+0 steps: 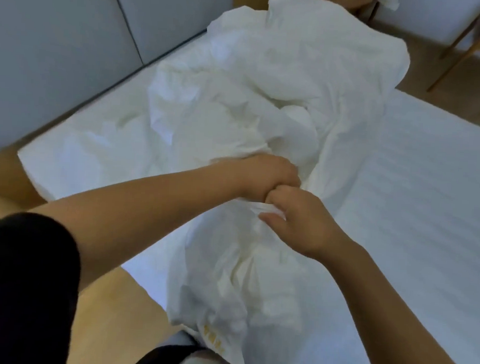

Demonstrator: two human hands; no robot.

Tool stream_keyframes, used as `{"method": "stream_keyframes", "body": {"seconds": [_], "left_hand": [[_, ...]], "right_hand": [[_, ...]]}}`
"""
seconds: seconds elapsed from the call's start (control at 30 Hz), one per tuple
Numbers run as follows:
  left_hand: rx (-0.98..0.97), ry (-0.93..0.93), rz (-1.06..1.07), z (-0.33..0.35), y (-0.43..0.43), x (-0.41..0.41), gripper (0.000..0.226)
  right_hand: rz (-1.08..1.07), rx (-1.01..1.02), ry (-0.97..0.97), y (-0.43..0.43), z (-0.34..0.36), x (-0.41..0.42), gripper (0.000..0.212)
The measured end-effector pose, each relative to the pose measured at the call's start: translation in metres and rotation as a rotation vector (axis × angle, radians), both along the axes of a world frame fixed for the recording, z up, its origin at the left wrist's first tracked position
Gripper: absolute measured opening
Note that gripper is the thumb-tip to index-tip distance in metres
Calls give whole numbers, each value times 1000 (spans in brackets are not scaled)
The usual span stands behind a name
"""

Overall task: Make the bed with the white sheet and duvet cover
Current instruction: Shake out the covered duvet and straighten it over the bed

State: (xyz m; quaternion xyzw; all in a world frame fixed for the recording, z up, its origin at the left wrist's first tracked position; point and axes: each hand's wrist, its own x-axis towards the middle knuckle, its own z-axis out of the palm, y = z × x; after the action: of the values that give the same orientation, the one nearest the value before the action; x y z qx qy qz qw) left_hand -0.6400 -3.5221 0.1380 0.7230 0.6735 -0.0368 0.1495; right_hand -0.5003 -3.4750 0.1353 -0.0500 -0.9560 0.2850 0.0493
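sleeve: one black sleeve [25, 282], nearest left, on our left arm.
yellow print: one small mark [214, 339] on the bedding's near end, where it hangs over the near bed edge; we can't read it.
right hand: right hand [303, 224] has thumb and fingers pinched on a gathered fold of the bedding; we judge it anchors the fold.
left hand: left hand [267, 177] is fisted on the same bunch just beyond, touching the right hand; likely set for pulling the cloth apart to find an edge.
hands count: two, both clamped on cloth.
white bedding: one crumpled bundle [280, 81] running up the bed's middle from near edge to far end; sheet or duvet cover, we can't tell.
mattress: one [427, 191], striped white surface bare on the right.
floor: wood [110, 308], left of the bed.
grey panels: two [59, 47], far left.
chair: one wooden frame [468, 46], far right.
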Motion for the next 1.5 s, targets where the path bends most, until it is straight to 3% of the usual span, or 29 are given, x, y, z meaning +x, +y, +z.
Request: {"method": "stream_keyframes", "body": {"seconds": [0.13, 0.2, 0.27, 0.37, 0.43, 0.57, 0.67, 0.8, 0.9, 0.97, 1.03, 1.07, 1.17, 1.3, 1.4, 1.5], "left_hand": [[-103, -561, 460, 11, -33, 4, 19], [-98, -645, 580, 23, -52, 3, 29], [-75, -559, 632, 36, -68, 3, 28], [25, -131, 606, 47, -84, 5, 24], [106, 6, 637, 49, -93, 4, 24], [150, 28, 736, 63, -117, 5, 40], [254, -9, 851, 76, -129, -7, 43], [317, 1, 928, 76, -108, -37, 31], [335, 135, 913, 72, -81, -51, 24], [505, 213, 866, 63, -68, -63, 10], [629, 273, 832, 60, -58, -68, 18], [572, 262, 859, 59, -50, -71, 17], [179, -30, 1048, 59, -36, -79, 26], [244, -694, 1059, 47, -26, -79, 34], [51, -1142, 966, 29, -42, -51, 31], [-107, -1249, 913, 18, -54, -45, 29]], "right_hand": [[-49, 139, -66, 5, 9, -7, 14], [-77, 195, -43, 12, 16, -15, 13], [-113, 185, 3, 15, 26, -27, 11], [-67, 241, 2, 15, 27, -49, 15], [-23, 299, -49, 15, 23, -63, 21], [-48, 423, -171, 35, 14, -80, 18], [-242, 462, 11, 57, 29, -88, 13], [-498, 312, 315, 69, 59, -88, 13], [-544, 171, 325, 70, 72, -88, 17], [-514, 157, 315, 70, 76, -90, 15], [-487, 167, 283, 68, 76, -91, 11], [-485, 167, 276, 68, 74, -92, 9], [-499, 149, 281, 65, 62, -97, 6], [-573, 91, 382, 67, 50, -108, 9], [-521, 112, 365, 70, 46, -109, 24], [-390, 207, 311, 65, 37, -107, 18]]}}
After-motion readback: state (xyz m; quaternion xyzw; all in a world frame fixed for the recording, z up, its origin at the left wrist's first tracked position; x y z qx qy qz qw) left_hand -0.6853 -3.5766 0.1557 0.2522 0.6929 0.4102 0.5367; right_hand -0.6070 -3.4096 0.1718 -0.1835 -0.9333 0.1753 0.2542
